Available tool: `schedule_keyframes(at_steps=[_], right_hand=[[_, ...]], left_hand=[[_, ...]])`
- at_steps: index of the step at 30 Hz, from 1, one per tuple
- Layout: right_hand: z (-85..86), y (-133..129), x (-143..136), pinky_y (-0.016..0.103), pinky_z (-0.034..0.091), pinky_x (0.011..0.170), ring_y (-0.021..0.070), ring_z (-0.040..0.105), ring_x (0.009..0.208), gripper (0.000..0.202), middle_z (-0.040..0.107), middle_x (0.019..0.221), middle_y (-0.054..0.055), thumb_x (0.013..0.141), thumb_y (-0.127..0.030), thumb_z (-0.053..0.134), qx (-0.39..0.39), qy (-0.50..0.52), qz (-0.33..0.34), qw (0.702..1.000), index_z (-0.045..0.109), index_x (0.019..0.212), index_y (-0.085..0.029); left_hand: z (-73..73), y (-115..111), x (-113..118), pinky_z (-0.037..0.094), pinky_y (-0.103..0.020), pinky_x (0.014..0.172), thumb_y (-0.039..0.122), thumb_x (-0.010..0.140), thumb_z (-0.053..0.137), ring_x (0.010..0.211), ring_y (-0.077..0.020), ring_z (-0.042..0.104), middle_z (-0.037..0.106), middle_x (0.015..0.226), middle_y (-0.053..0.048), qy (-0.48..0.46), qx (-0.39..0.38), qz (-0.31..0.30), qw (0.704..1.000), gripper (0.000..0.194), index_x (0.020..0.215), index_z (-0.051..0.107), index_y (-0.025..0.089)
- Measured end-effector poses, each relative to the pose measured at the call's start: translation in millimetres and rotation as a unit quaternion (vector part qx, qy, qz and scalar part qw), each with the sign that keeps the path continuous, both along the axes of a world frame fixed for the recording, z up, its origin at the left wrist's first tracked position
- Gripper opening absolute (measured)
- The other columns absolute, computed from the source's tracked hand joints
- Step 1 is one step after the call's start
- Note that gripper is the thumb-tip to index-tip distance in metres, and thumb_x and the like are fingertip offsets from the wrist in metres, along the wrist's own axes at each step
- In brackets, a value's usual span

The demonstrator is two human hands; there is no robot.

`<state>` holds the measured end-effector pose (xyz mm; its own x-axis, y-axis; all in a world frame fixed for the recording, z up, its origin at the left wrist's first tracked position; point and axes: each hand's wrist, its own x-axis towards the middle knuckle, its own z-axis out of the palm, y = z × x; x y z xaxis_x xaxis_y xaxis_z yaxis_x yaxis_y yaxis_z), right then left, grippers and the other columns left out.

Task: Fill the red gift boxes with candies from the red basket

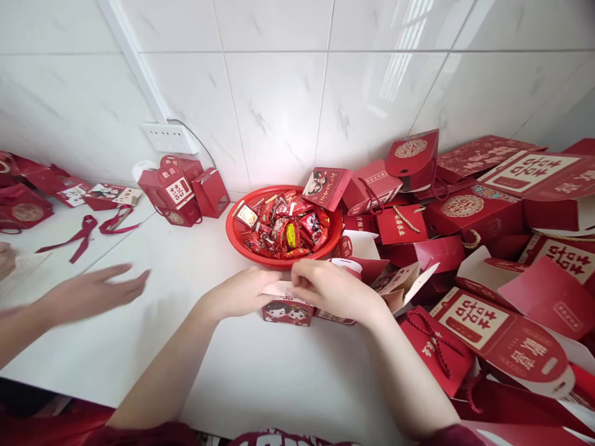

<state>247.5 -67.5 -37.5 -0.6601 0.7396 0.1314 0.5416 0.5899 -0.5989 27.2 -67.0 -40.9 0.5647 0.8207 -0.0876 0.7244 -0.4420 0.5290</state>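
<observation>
A small red candy box (287, 313) with two cartoon figures on its front stands on the white table, just in front of a basket of sweets. My left hand (242, 293) grips its left side near the top, fingers partly hidden behind a pale flap. From the right, my right hand (328, 288) is closed with bent fingers on that same flap at the top edge. Directly behind my hands is the round red plastic basket (236, 238), filled with wrapped sweets (279, 232). A red card box (326, 188) leans on the basket's right rim.
Red gift boxes (483, 328) are heaped on the right, some with open flaps. Two upright boxes (174, 192) stand by the wall socket (170, 138). At left, a co-worker's blurred hand (93, 291) reaches over the table near dark red ribbons (83, 235) and more boxes (25, 207).
</observation>
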Motion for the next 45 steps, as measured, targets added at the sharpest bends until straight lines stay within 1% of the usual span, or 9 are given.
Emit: schedule_keyframes(at_steps=[3, 7, 12, 18, 25, 28, 38, 41, 45], right_hand=[[-6.1, 2, -3, 0.022, 0.036, 0.062, 0.0124, 0.053, 0.071, 0.006, 0.058, 0.084, -0.001, 0.091, -0.020, 0.059, 0.003, 0.011, -0.023, 1.000, 0.054, 0.088, -0.020], [-14.7, 7, -9, 0.022, 0.038, 0.064, 0.0113, 0.053, 0.070, 0.018, 0.054, 0.082, 0.000, 0.091, -0.014, 0.058, 0.054, -0.002, -0.006, 0.999, 0.055, 0.074, -0.018], [-18.6, 8, -17, 0.022, 0.037, 0.066, 0.0120, 0.055, 0.075, 0.015, 0.056, 0.085, 0.001, 0.091, -0.011, 0.057, 0.087, 0.011, 0.011, 0.996, 0.059, 0.078, -0.017], [-6.8, -8, -16, 0.024, 0.034, 0.062, 0.0143, 0.059, 0.076, 0.011, 0.063, 0.089, 0.003, 0.096, -0.016, 0.051, 0.113, 0.000, 0.015, 0.993, 0.061, 0.092, -0.017], [16.0, -23, -2, 0.025, 0.038, 0.065, 0.0143, 0.061, 0.077, 0.013, 0.065, 0.093, 0.002, 0.099, -0.022, 0.049, 0.136, -0.034, -0.002, 0.990, 0.060, 0.093, -0.018], [21.2, -27, 0, 0.024, 0.039, 0.065, 0.0139, 0.060, 0.076, 0.013, 0.065, 0.092, 0.002, 0.099, -0.022, 0.048, 0.130, -0.042, -0.004, 0.991, 0.060, 0.093, -0.019], [19.5, -28, 0, 0.025, 0.038, 0.063, 0.0148, 0.061, 0.075, 0.016, 0.065, 0.090, 0.002, 0.100, -0.024, 0.046, 0.113, -0.055, -0.012, 0.992, 0.059, 0.091, -0.020], [19.6, -26, -2, 0.025, 0.036, 0.062, 0.0147, 0.060, 0.072, 0.018, 0.065, 0.090, 0.003, 0.100, -0.023, 0.045, 0.113, -0.062, -0.021, 0.991, 0.058, 0.089, -0.019], [16.9, -21, -7, 0.025, 0.035, 0.058, 0.0149, 0.058, 0.068, 0.016, 0.065, 0.087, 0.003, 0.098, -0.021, 0.048, 0.102, -0.083, -0.028, 0.991, 0.059, 0.087, -0.019]], left_hand=[[-9.4, -12, -4, 0.037, -0.023, 0.059, 0.045, 0.090, 0.051, 0.064, -0.0142, 0.052, 0.060, 0.073, 0.000, -0.059, -0.052, 0.017, 0.997, 0.031, 0.083, 0.062, 0.018], [-36.5, -23, -7, 0.033, -0.022, 0.055, 0.048, 0.094, 0.046, 0.062, -0.0124, 0.046, 0.051, 0.065, 0.001, -0.158, -0.049, 0.119, 0.979, 0.042, 0.069, 0.055, 0.015], [-63.2, -46, -4, 0.040, -0.024, 0.060, 0.049, 0.095, 0.043, 0.067, -0.0153, 0.053, 0.062, 0.073, -0.002, -0.235, -0.011, 0.231, 0.944, 0.043, 0.081, 0.064, 0.014], [-42.5, -94, -28, 0.041, -0.024, 0.062, 0.045, 0.099, 0.037, 0.070, -0.0156, 0.055, 0.061, 0.077, -0.001, -0.065, 0.085, 0.273, 0.956, 0.042, 0.082, 0.064, 0.018], [-41.3, -110, -90, 0.044, -0.028, 0.071, 0.044, 0.091, 0.046, 0.071, -0.0179, 0.063, 0.066, 0.088, -0.004, 0.094, 0.235, 0.454, 0.854, 0.034, 0.086, 0.070, 0.022], [-46.7, -94, -102, 0.044, -0.030, 0.072, 0.042, 0.091, 0.042, 0.072, -0.0204, 0.065, 0.068, 0.084, -0.005, 0.093, 0.228, 0.505, 0.827, 0.034, 0.087, 0.067, 0.019], [-43.4, 24, -114, 0.045, -0.037, 0.080, 0.032, 0.095, 0.036, 0.089, -0.0304, 0.066, 0.070, 0.081, -0.014, 0.109, 0.170, 0.489, 0.849, 0.032, 0.089, 0.063, 0.016], [-35.2, 68, -137, 0.045, -0.042, 0.088, 0.027, 0.097, 0.038, 0.100, -0.0309, 0.064, 0.069, 0.094, -0.018, 0.115, 0.169, 0.524, 0.827, 0.032, 0.097, 0.064, 0.009], [-11.1, 117, -166, 0.052, -0.044, 0.090, 0.034, 0.096, 0.055, 0.104, -0.0231, 0.062, 0.062, 0.118, -0.012, 0.100, 0.159, 0.535, 0.824, 0.032, 0.119, 0.059, 0.012]])
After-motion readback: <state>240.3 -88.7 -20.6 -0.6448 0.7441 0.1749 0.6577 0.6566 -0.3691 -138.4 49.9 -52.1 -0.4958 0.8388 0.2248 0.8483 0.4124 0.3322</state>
